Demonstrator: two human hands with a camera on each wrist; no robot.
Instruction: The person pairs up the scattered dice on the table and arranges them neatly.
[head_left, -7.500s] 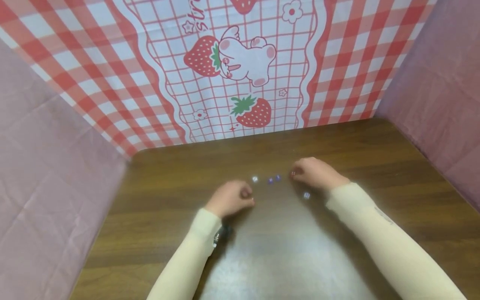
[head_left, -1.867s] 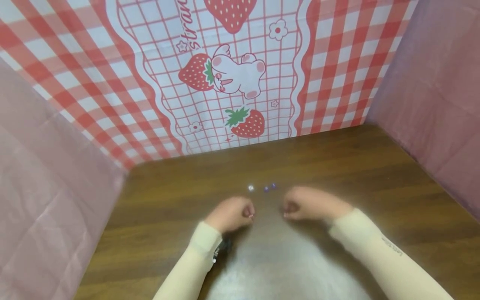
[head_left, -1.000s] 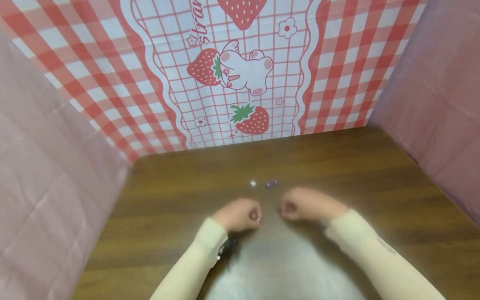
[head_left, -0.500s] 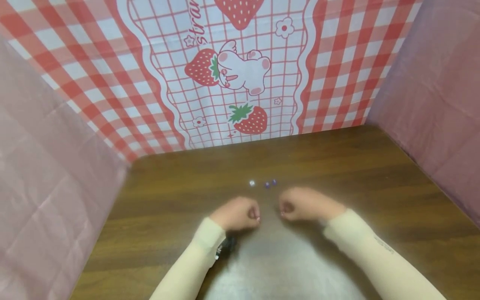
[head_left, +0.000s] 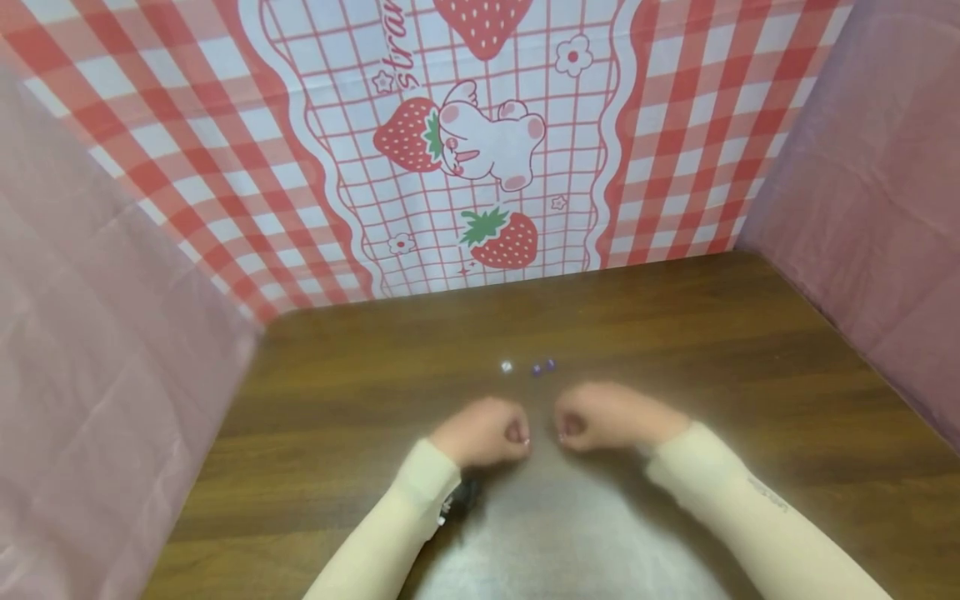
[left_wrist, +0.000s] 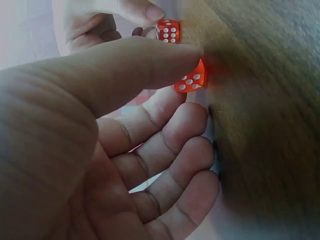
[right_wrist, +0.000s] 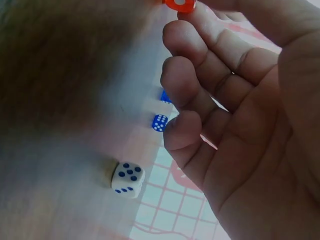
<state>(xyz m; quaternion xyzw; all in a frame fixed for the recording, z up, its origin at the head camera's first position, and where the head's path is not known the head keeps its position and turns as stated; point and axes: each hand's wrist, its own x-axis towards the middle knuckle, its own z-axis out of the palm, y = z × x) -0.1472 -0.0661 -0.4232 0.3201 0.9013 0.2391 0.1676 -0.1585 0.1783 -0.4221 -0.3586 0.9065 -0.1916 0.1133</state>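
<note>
Red die (left_wrist: 194,79) partly behind left fingers (left_wrist: 150,62)

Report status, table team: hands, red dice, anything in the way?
Left hand pinches a red die. Right hand pinches another red die. Hands apart, nothing visible between; two blue dice farther back, untouched.

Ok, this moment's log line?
left hand: pinches red die | right hand: pinches second red die | blue dice: two, on table
</note>
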